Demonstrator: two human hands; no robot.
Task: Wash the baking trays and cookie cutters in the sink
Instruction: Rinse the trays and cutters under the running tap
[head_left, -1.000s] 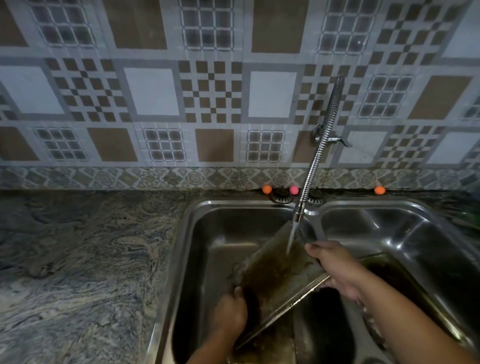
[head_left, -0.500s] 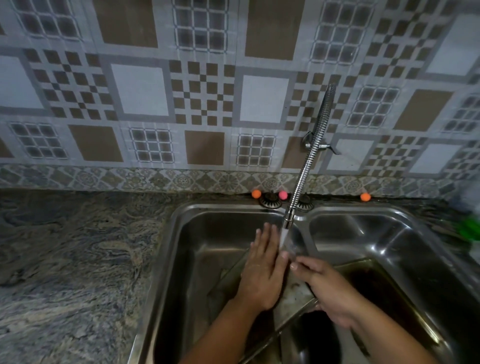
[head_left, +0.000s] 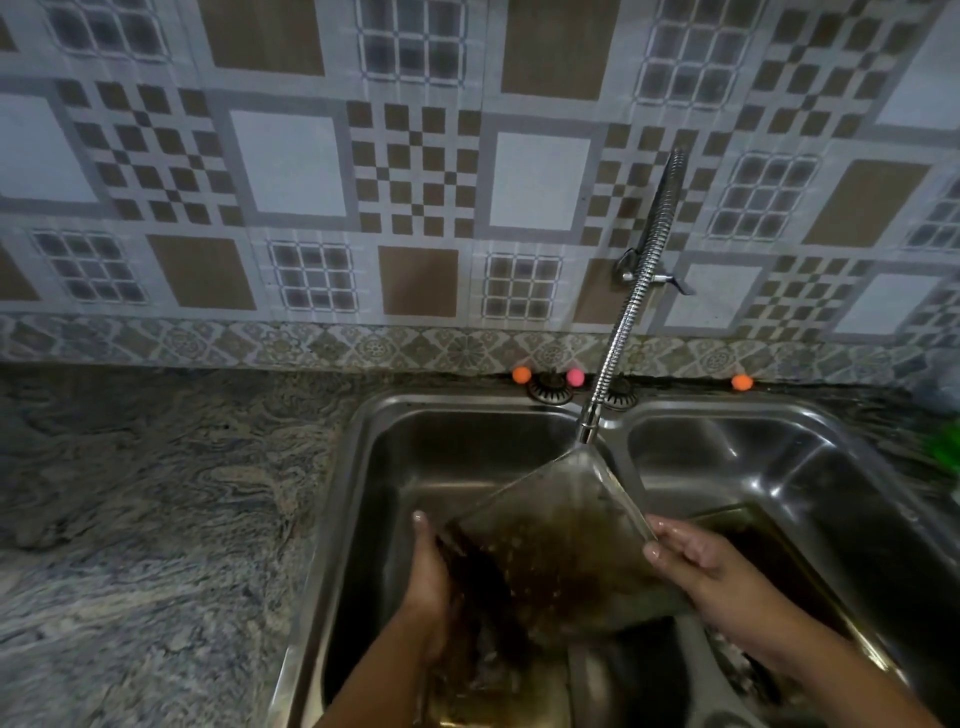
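A dirty, brown-stained baking tray (head_left: 558, 551) is held tilted over the left basin of a double steel sink (head_left: 363, 467), its far corner just under the spout of the flexible faucet (head_left: 618, 332). My left hand (head_left: 428, 582) grips the tray's left edge. My right hand (head_left: 711, 571) grips its right edge. A second dark tray (head_left: 779, 561) lies in the right basin, partly behind my right arm. More dark items lie under the held tray, too dim to identify.
A marbled stone counter (head_left: 145, 519) stretches to the left of the sink. Two orange balls (head_left: 521, 374) and a pink ball (head_left: 574, 376) sit on the back ledge. Something green (head_left: 943, 449) shows at the right edge. A patterned tile wall (head_left: 415, 182) rises behind.
My left hand left the tray's upper face and now grips its left edge. The tray is lifted and tilted, its corner under the spout. The water stream is no longer plainly visible.
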